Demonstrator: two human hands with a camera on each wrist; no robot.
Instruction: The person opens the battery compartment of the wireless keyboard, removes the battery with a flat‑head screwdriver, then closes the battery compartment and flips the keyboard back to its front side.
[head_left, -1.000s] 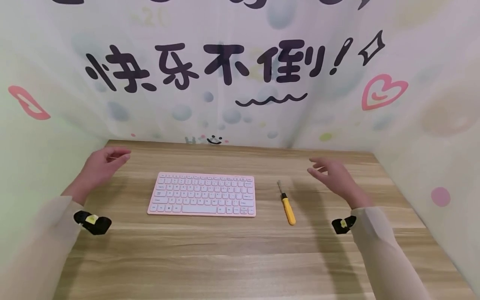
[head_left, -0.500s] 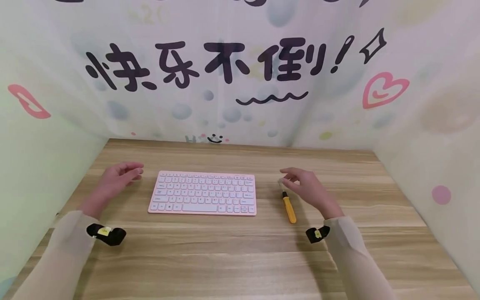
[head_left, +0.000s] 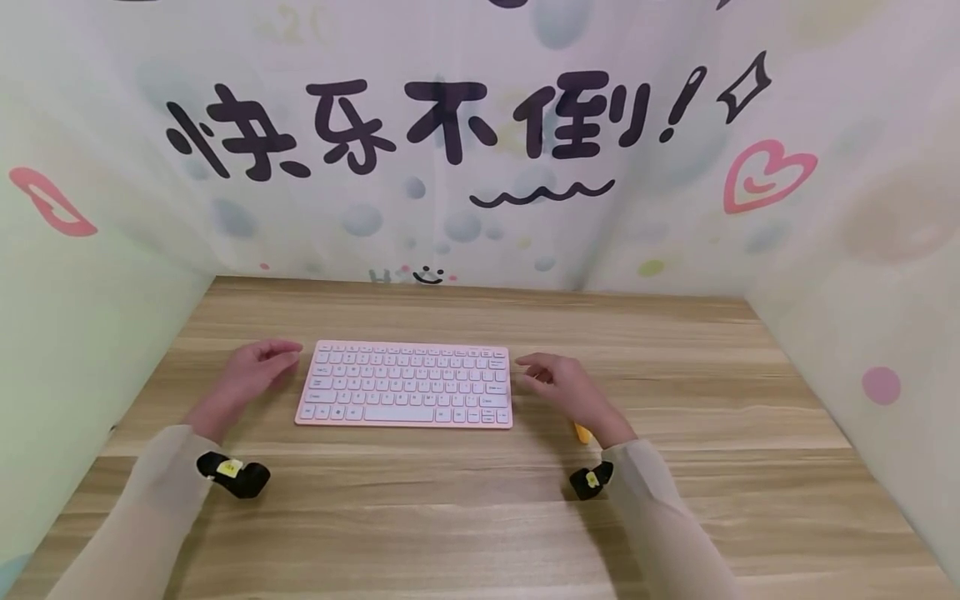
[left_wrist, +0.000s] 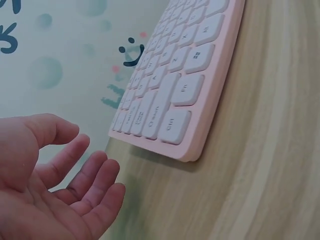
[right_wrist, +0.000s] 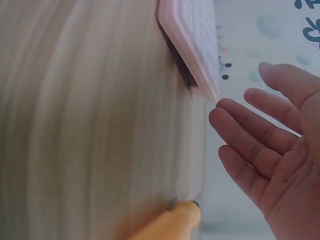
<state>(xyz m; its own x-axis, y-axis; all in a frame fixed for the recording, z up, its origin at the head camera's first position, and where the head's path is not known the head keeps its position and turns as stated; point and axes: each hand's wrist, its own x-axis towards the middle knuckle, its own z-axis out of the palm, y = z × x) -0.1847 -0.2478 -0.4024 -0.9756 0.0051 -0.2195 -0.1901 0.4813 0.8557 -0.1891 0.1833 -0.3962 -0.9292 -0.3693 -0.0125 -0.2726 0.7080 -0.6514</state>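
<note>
A pink keyboard (head_left: 405, 385) with white keys lies flat on the wooden table. Beside its left edge is my left hand (head_left: 258, 372), its fingers loosely bent and holding nothing. In the left wrist view that hand (left_wrist: 65, 175) is apart from the keyboard's near corner (left_wrist: 175, 145). My right hand (head_left: 558, 385) hovers at the keyboard's right edge, fingers loosely spread and nothing between them. Under the right wrist shows the yellow handle of a screwdriver (head_left: 582, 433); its shaft is hidden by the hand. The right wrist view shows the handle (right_wrist: 170, 225) blurred, below the hand (right_wrist: 275, 145).
The wooden tabletop (head_left: 420, 525) runs back to a printed fabric wall (head_left: 450, 225) with dark lettering. Side panels of the same fabric stand left and right. Each wrist wears a black camera strap.
Both hands have moved inward to the keyboard's two short sides. The right hand has passed over the screwdriver, which it now mostly covers. The keyboard has stayed in place.
</note>
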